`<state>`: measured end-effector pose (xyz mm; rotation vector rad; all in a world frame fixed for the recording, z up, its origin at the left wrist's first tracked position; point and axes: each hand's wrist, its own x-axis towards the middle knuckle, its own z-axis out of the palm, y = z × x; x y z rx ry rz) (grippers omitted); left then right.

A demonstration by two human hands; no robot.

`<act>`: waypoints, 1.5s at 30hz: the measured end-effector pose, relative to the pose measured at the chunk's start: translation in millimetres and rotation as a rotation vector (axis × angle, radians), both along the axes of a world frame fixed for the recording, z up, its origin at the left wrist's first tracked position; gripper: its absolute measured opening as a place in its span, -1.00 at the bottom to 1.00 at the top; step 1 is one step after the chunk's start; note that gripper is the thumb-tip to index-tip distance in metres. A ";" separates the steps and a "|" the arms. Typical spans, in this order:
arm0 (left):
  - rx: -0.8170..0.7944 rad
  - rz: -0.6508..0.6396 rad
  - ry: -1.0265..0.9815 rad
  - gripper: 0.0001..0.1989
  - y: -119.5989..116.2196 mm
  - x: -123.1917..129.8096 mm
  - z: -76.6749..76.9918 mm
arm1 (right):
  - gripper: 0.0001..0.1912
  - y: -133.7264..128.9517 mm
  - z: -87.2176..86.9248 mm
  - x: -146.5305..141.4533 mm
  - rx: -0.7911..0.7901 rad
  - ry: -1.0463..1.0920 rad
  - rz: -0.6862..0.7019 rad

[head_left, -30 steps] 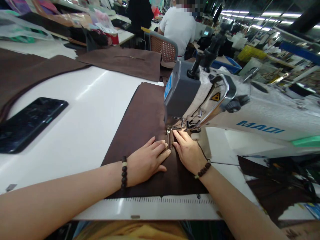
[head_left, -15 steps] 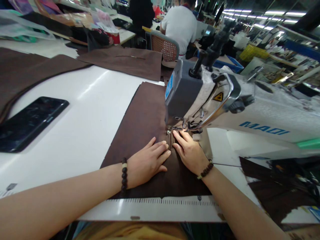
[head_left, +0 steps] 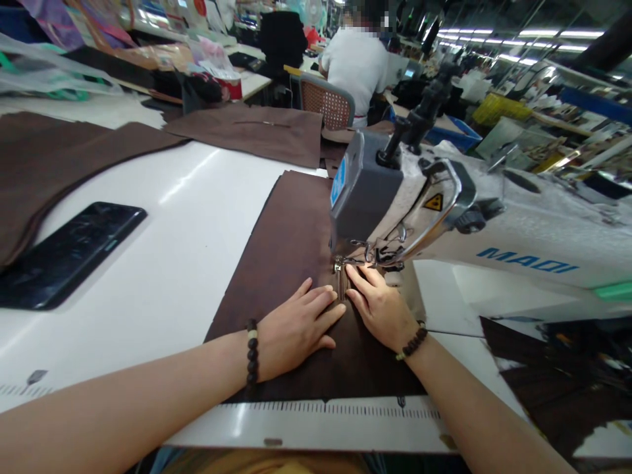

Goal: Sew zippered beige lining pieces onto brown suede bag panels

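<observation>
A dark brown fabric panel [head_left: 276,263] lies flat on the white table, partly beneath the head of a sewing machine [head_left: 375,191]. A zipper [head_left: 341,284] set in the panel runs up to the presser foot [head_left: 338,264]. My left hand [head_left: 299,326] rests flat on the panel left of the zipper, its fingers stretched toward it. On the other side, my right hand [head_left: 380,306] lies with its fingers spread on the cloth, fingertips close to the foot. Neither hand grasps anything. The needle point is too small to make out.
A black phone [head_left: 74,253] lies at the left. Brown fabric pieces [head_left: 99,148] are stacked behind it, with another slit panel [head_left: 257,131] at the back. Dark scraps [head_left: 553,388] lie on the right. A ruler strip [head_left: 345,411] edges the table. A person in white [head_left: 355,66] sits beyond.
The whole view has shifted slightly, so everything appears a little lower and to the right. Both hands keep nearly the same place on the panel beside the zipper.
</observation>
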<state>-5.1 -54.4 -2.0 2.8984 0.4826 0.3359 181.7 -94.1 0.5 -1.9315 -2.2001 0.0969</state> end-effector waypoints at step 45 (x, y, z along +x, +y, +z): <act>-0.027 -0.021 -0.005 -0.65 51.2 16.0 -1.0 | -0.64 48.6 -22.2 26.9 -0.159 -0.269 0.062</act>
